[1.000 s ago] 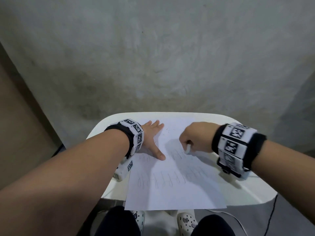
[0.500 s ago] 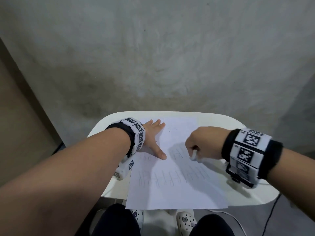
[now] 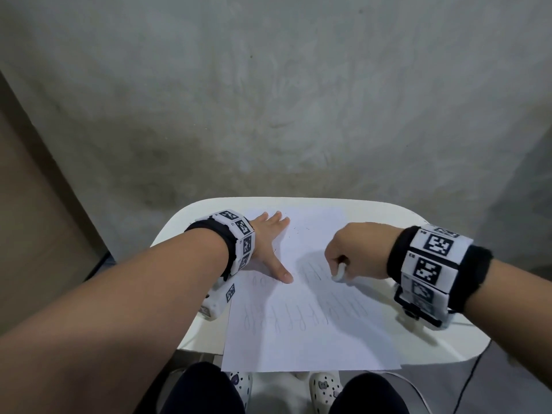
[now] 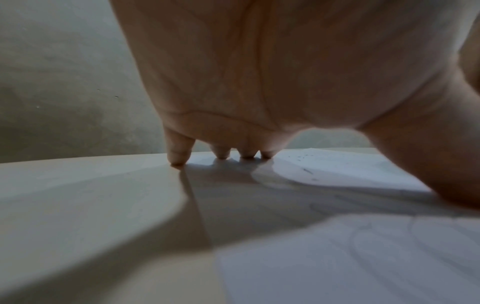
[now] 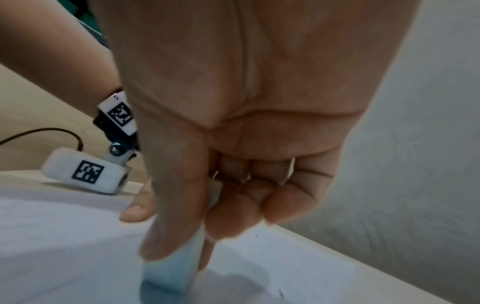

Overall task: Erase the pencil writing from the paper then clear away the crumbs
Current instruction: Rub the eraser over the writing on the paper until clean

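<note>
A white sheet of paper (image 3: 304, 330) with faint pencil writing lies on a small white table (image 3: 433, 348). My left hand (image 3: 270, 245) rests flat on the paper's upper left part, fingers straight and thumb spread; in the left wrist view its fingertips (image 4: 178, 158) touch the surface. My right hand (image 3: 343, 264) pinches a white eraser (image 3: 339, 271) between thumb and fingers and presses its end onto the paper's right side. The right wrist view shows the eraser (image 5: 172, 273) standing on the sheet. Dark crumbs (image 3: 294, 228) lie near the paper's top.
The table's rounded far edge (image 3: 298, 201) stands close to a grey concrete wall (image 3: 268, 100). The paper's near edge overhangs the table above my knees and white shoes (image 3: 324, 386). A dark cable (image 3: 466, 383) hangs off the right side.
My right hand with the eraser has moved to the right across the paper and slightly toward me. The left hand has stayed flat in place.
</note>
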